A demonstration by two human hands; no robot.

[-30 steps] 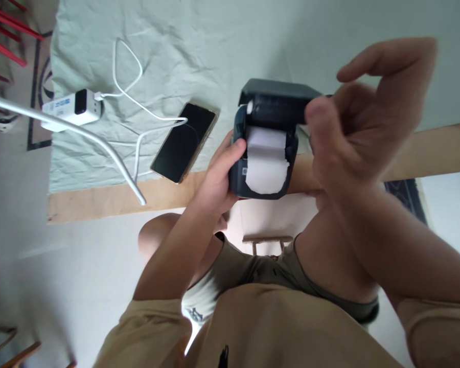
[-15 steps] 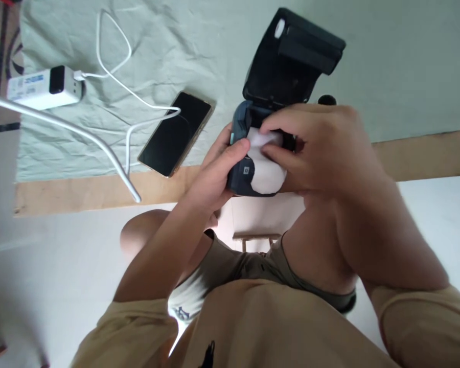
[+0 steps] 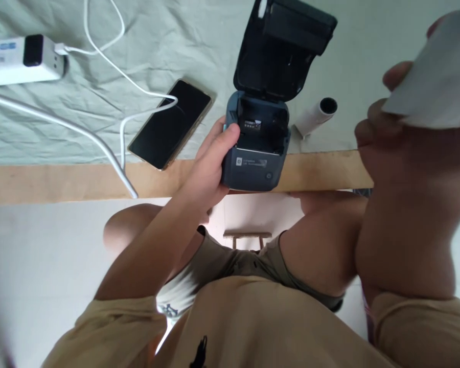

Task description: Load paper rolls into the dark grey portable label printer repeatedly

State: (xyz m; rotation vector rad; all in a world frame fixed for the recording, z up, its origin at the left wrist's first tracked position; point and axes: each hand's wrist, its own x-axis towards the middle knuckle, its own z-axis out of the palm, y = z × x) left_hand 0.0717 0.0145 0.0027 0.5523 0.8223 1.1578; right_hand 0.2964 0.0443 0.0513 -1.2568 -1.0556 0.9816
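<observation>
My left hand (image 3: 213, 161) grips the left side of a small dark label printer (image 3: 253, 171), its thumb over the rim of the paper bay. The printer's black lid (image 3: 279, 56) is swung up and back, and the bay holds no roll. Far to the right, my right hand (image 3: 410, 148) is raised with fingers closed on a piece of white paper (image 3: 437, 76). Motion blurs this hand, and whether the paper is still on a roll cannot be seen. A white paper roll (image 3: 310, 122) with a dark hollow end lies on the cloth right of the printer.
A phone (image 3: 170, 125) lies left of the printer, with a thin white cable (image 3: 138, 87) across it. A white power strip (image 3: 7, 59) and its thick cord (image 3: 69, 125) are at the left. The green cloth (image 3: 199, 41) ends at a wooden table edge (image 3: 325, 168).
My right hand has lifted the white paper out of the printer and carried it to the upper right. The bay now shows bare, and the roll on the cloth is uncovered. My left hand keeps its hold.
</observation>
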